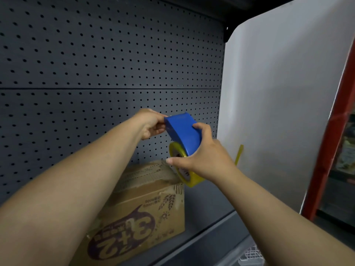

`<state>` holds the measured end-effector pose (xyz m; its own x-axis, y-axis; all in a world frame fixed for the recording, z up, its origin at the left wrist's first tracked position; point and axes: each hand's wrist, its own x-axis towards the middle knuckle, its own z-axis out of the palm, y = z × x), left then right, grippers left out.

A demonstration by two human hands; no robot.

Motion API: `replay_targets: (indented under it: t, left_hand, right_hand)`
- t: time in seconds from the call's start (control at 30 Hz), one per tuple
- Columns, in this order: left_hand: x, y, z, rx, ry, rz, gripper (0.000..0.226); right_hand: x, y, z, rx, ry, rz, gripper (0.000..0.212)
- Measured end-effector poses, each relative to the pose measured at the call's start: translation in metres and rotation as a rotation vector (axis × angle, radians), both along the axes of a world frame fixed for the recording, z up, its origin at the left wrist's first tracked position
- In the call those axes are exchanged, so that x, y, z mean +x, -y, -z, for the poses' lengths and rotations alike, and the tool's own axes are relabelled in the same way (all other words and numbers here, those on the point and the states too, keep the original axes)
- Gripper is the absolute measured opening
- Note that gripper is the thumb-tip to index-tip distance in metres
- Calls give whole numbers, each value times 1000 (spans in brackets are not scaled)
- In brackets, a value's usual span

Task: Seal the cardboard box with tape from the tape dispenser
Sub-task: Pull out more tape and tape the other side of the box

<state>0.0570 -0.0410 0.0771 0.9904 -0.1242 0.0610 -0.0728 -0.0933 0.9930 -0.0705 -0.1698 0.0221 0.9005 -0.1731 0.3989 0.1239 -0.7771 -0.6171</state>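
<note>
The tape dispenser (183, 134) has a smooth blue plastic shell with a soft sheen, and the tape roll (185, 169) in it is glossy, yellowish and translucent around a printed paper core. The cardboard box (142, 208) is matt brown card printed in dark purple, with shiny clear tape over its top flaps. The pegboard back panel (96, 64) looks like dark grey painted metal, matt and punched with holes. The shelf (207, 227) is smooth grey, the side panel (278, 93) plain matt white.

Shelf (209, 214) right of box (146, 212) lies open — pegboard (96, 73) blocks behind.
</note>
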Motion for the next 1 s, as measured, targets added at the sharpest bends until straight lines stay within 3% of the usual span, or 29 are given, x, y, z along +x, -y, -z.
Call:
replay_targets:
  t: [0.1, 0.3, 0.47, 0.77, 1.0]
  left_hand:
    - [-5, 6, 1, -4, 0, -30, 20]
    - [-23, 28, -7, 10, 66, -67, 23]
    - [-29, 27, -26, 27, 141, -159, 4]
    - [-11, 4, -37, 83, 196, -306, 10]
    - [14, -1, -19, 464, 196, -311, 20]
  right_hand:
    - [-5, 10, 1, -22, -8, 13, 89]
    - [-23, 35, 3, 84, 28, -5, 88]
    - [-49, 53, 5, 118, 21, -81, 86]
    - [-92, 70, 9, 146, -67, -162, 81]
    - [-78, 51, 6, 161, -91, -145, 78]
